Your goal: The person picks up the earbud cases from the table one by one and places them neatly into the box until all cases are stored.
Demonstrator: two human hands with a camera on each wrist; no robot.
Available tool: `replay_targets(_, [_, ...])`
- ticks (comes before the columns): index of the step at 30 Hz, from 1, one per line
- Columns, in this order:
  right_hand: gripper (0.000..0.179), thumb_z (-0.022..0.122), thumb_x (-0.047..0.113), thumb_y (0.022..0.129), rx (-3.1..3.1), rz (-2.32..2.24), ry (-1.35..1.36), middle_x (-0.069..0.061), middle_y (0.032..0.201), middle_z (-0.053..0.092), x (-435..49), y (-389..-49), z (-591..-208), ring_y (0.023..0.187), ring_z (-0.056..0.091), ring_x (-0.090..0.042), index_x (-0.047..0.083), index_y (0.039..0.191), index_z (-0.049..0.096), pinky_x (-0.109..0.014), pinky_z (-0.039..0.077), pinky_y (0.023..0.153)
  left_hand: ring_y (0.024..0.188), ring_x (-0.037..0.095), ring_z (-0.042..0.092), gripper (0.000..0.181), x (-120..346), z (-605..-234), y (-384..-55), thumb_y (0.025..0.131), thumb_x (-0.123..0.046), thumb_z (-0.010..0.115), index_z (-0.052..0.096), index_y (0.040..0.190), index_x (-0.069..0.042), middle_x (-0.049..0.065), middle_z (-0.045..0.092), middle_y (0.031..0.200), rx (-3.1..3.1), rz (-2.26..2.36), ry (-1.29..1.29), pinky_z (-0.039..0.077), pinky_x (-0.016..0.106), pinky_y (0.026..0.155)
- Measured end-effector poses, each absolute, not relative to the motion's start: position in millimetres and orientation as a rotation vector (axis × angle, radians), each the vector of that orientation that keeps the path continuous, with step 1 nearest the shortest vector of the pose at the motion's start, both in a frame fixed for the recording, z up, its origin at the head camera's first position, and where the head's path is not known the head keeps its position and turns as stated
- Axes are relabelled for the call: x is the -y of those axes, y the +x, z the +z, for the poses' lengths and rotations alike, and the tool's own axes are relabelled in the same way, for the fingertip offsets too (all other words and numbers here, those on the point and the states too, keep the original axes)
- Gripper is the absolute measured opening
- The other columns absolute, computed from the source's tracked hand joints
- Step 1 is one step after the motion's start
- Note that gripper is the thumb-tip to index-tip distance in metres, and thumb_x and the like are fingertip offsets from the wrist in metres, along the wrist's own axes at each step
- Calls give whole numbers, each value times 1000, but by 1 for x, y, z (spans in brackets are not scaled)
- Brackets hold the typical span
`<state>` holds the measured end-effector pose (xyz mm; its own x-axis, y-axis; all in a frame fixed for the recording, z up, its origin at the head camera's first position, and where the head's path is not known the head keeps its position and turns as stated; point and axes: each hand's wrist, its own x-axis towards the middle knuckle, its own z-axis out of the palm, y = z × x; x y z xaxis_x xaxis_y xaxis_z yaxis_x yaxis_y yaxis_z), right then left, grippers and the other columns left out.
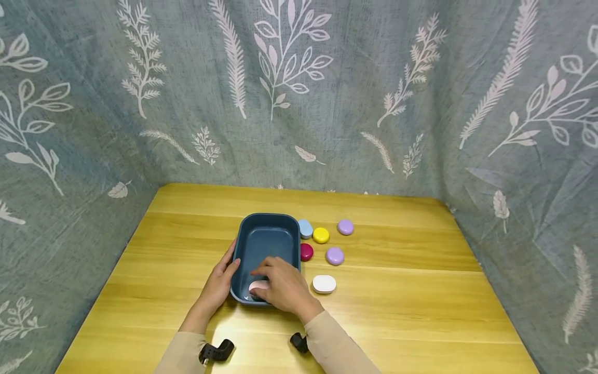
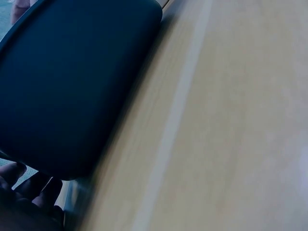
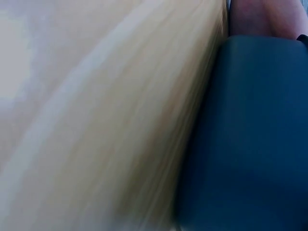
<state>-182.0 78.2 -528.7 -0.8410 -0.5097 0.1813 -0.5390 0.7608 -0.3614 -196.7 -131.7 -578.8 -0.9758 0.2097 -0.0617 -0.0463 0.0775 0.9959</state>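
Note:
A dark blue, deep rectangular tray with rounded corners sits on the wooden table. My left hand grips its left wall, thumb at the rim and fingers outside; the left wrist view shows fingertips by the tray's dark side. Inside the near end, my right hand reaches in with curled fingers. Its thumb and fingers hold a smooth, pale pinkish-white oval piece, partly hidden by the hand. The right wrist view is mostly filled by the tray's outer wall and the table.
Right of the tray lie smooth rounded pieces: light blue, yellow, dark red and two purple ones, one farther back and one nearer. A white oval piece lies closer to me. Patterned grey-green cloth hangs around the table.

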Motion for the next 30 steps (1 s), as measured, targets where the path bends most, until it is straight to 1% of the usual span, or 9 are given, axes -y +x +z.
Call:
replay_targets(6, [34,78,44,92,2802,778,881,11,116,66,-82,-181,-528,111,61,-9,27,122,78,-26,54,95,161,27,13,57,132,-581,-196,114,-28,40,19,166,-37,-2,14,175,-2174,2011,162,20,50,127])
replay_targets(14, [36,79,38,93,2790,899,906,9,117,65,-87,-178,-524,114,59,-10,23,125,77,-29,53,98,161,29,15,57,131,-582,-194,114,-29,40,19,166,-38,-1,14,175,-2168,1994,137,23,51,125])
replay_targets(23, [39,80,38,92,2761,873,907,6,118,66,-94,-176,-511,113,60,-13,22,127,76,-30,54,98,161,29,14,57,132,-582,-194,113,-30,42,20,166,-37,-1,15,175,-2174,2010,134,22,52,126])
replay_targets(30, [42,85,34,88,2714,885,889,6,118,67,-104,-176,-505,110,61,-14,21,126,76,-30,55,93,161,29,14,57,131,-580,-196,114,-29,41,20,166,-38,-1,15,175,-2176,2006,138,22,52,126])
